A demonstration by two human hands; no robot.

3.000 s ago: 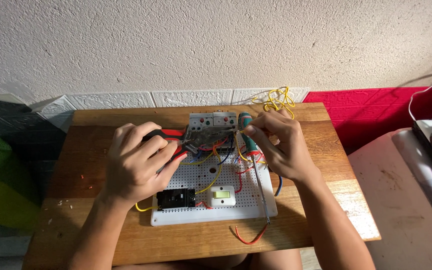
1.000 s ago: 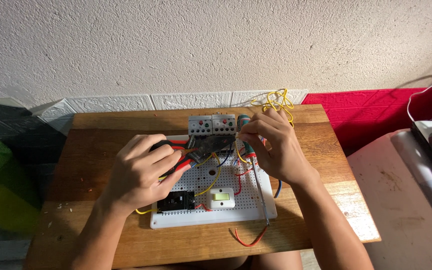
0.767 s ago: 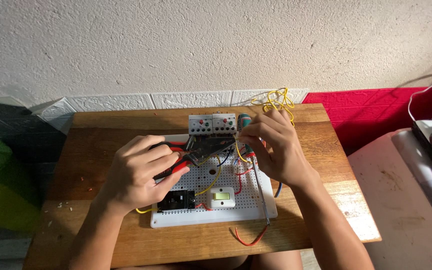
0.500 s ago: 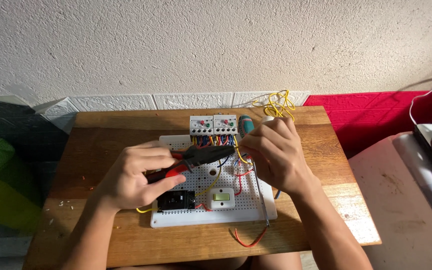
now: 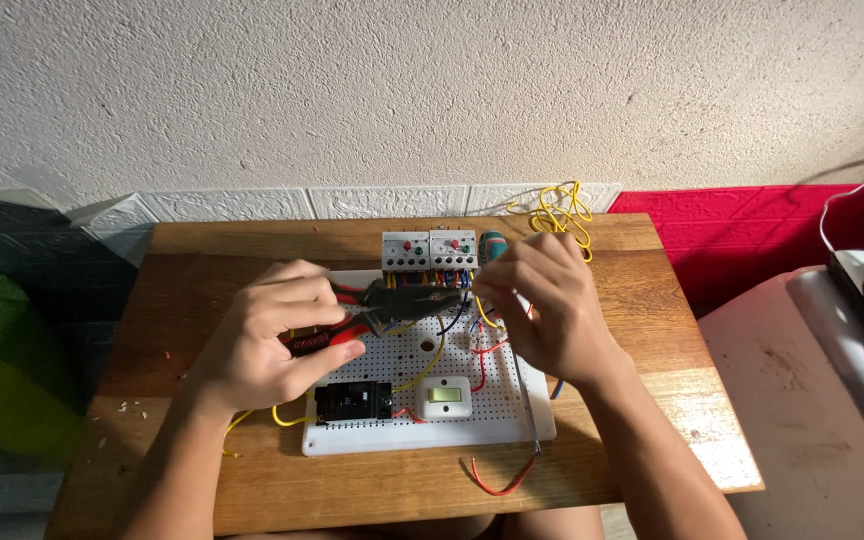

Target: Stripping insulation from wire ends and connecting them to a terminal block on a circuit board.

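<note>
Pliers (image 5: 392, 305) with red handles lie crosswise over the white perforated board (image 5: 432, 420), long axis running left to right, handles toward the left edge of the board and dark nose pointing right, just below the two grey relay blocks (image 5: 429, 250) at the board's far edge. The left hand (image 5: 277, 335) is closed around the handles, so it is the nearer one. At the nose, over the board's right half, the right hand (image 5: 542, 310) pinches a yellow wire (image 5: 479, 305) between thumb and fingertips, meeting the pliers' tip. A green-handled screwdriver (image 5: 493, 244) sits behind that hand, on the table (image 5: 202, 260).
</note>
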